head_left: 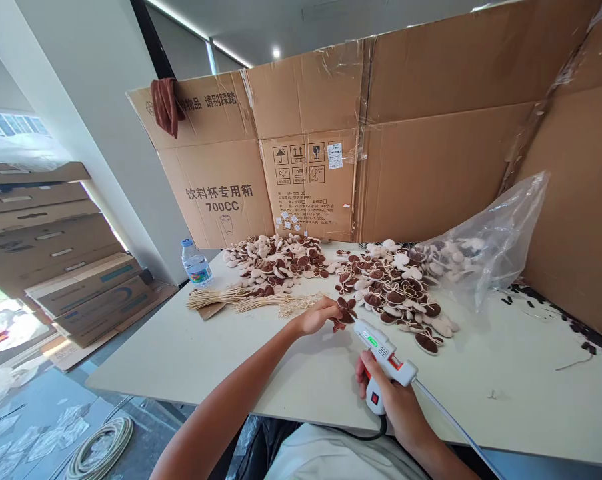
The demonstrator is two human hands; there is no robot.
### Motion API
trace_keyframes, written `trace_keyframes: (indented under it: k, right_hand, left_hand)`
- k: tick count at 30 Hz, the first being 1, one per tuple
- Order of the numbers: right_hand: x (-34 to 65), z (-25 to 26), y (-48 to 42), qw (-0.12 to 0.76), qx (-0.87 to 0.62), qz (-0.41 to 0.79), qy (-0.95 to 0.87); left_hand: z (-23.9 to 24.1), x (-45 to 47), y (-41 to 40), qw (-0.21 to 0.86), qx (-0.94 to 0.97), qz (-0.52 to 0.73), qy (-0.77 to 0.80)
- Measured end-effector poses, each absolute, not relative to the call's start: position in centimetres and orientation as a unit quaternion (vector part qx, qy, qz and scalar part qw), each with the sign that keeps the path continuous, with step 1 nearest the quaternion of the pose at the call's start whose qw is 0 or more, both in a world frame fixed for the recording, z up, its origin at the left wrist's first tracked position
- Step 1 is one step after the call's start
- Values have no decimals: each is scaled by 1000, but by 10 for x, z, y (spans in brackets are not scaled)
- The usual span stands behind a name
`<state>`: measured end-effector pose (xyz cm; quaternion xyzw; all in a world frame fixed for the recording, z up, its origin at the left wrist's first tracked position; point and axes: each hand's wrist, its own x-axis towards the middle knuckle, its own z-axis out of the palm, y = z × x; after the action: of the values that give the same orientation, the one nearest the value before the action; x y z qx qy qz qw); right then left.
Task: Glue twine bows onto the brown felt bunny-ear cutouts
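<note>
Left hand [321, 317]: fingers pinched narrow on a brown piece [347, 309], held above the worktop [511, 383] at its near middle.
Right hand [398, 400]: fingers wrapped around the grip of a glue gun [381, 345]; display lit green.
Nozzle: at the brown piece; contact, and any glue on it, cannot be told.
Piece in hand: judged unfinished, gluing in progress.
Cord bundles [218, 297]: beside the left forearm, loose; stock judged unused.
Right heap [393, 290]: beyond the gun; many brown-and-cream pieces show cords, judged done at least in part.
Left heap [275, 259]: behind the bundles; cords hardly visible, judged largely left to do.
Clear bag [511, 233]: at the right heap's far side, pale pieces within; their stage cannot be told.
</note>
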<state>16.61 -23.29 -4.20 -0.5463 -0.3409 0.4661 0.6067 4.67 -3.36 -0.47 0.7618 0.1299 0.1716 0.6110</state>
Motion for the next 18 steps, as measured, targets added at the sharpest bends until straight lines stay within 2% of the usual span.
trace_keyframes:
  k: [18]
  right_hand:
    - [163,-41,-232,630,-538,446,-339]
  left_hand:
    - [-1,48,-37,616,765,161,101]
